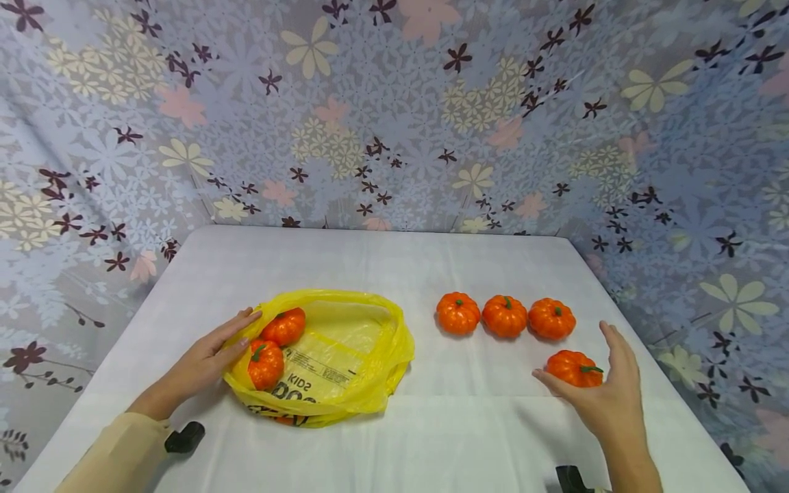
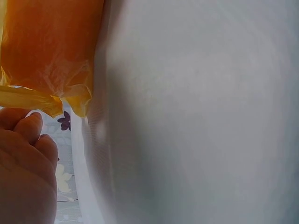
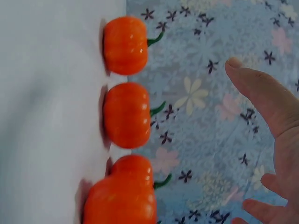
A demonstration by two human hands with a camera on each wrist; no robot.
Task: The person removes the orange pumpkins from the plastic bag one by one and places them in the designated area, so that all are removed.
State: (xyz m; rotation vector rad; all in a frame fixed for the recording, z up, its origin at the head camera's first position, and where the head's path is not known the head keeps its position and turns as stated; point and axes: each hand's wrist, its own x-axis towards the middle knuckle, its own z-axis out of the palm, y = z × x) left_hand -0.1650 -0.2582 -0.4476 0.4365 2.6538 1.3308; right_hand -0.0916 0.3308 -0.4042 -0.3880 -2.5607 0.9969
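Observation:
A yellow plastic bag (image 1: 370,400) with dark printing lies with its mouth spread wide on the left half of the table. Two small orange pumpkins, one farther back (image 1: 285,326) and one nearer (image 1: 266,365), show inside it. My left hand (image 1: 206,359) holds the bag's left rim between thumb and fingers. On the right, my right hand (image 1: 610,394) hovers with thumb and fingers spread wide around a single pumpkin (image 1: 573,368), apparently without gripping it. Behind that one, three more pumpkins stand in a row: left (image 1: 458,313), middle (image 1: 505,316), right (image 1: 552,319).
A white cloth covers the table (image 1: 382,263). Behind and beside it hangs a floral fabric (image 1: 394,123). A bit of orange (image 1: 286,419) shows at the bag's near lower edge. Black wrist devices sit at the left sleeve (image 1: 185,437) and at the right wrist (image 1: 572,478).

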